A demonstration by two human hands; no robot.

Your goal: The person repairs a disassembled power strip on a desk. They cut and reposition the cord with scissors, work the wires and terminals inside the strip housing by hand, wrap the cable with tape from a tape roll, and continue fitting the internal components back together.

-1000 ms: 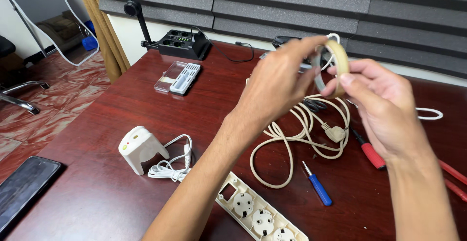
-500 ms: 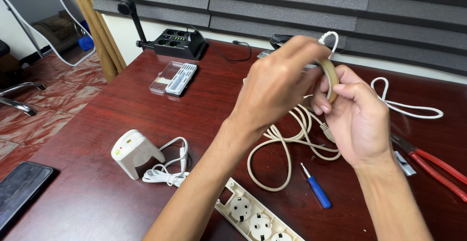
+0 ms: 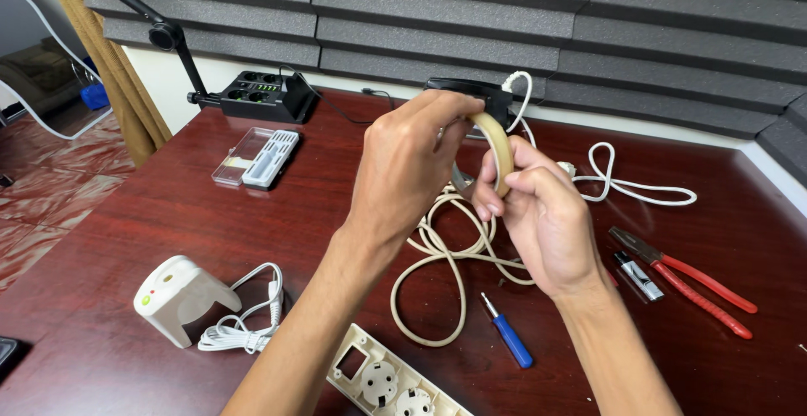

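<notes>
Beige tape roll [image 3: 499, 149], upright, above table

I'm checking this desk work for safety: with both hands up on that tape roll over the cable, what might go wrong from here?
1. Both hands, left hand and right hand, grip the tape roll in mid-air; a slip might drop it into the coiled cream cable below.
2. The blue screwdriver and the red-handled pliers lie near the right forearm, so a sweep of that arm may knock them.
3. The open socket strip sits near the table's edge by the left forearm and may get pushed off.

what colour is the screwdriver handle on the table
Blue; the screwdriver lies near the right hand, head view.
</notes>
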